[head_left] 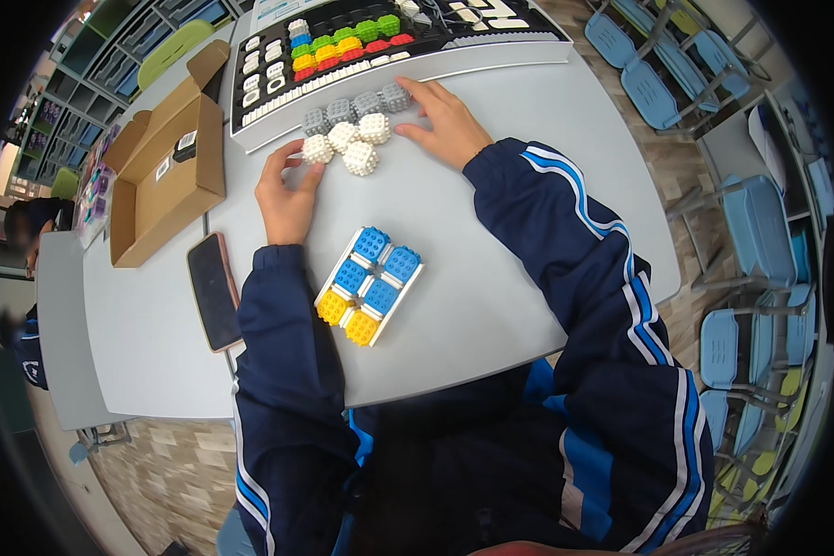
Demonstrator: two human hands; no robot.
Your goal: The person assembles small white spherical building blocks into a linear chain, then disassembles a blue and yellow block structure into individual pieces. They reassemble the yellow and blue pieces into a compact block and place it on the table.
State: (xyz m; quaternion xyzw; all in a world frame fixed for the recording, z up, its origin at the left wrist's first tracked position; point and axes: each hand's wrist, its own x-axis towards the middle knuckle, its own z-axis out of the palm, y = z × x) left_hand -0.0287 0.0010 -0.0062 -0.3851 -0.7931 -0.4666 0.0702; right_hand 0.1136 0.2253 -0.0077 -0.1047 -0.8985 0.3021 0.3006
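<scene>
A row of grey studded building blocks (341, 110) lies along the front of a kit tray, with several white studded blocks (360, 158) close in front of it. My left hand (287, 196) is at the left end of the white group, thumb and fingertips closed about the leftmost white block (317, 149). My right hand (447, 127) rests at the right end, its thumb and index finger apart. Its index fingertip touches the last grey block (396, 96), and no block is held. Between my forearms lies an assembly of blue and yellow blocks (371, 285) with white side strips.
Behind the blocks stands the kit tray (408, 67) with coloured and white pieces. To the left are an opened cardboard box (162, 213) and a dark-screened phone (215, 292). Blue chairs (758, 227) stand at the right; people are partly visible far left.
</scene>
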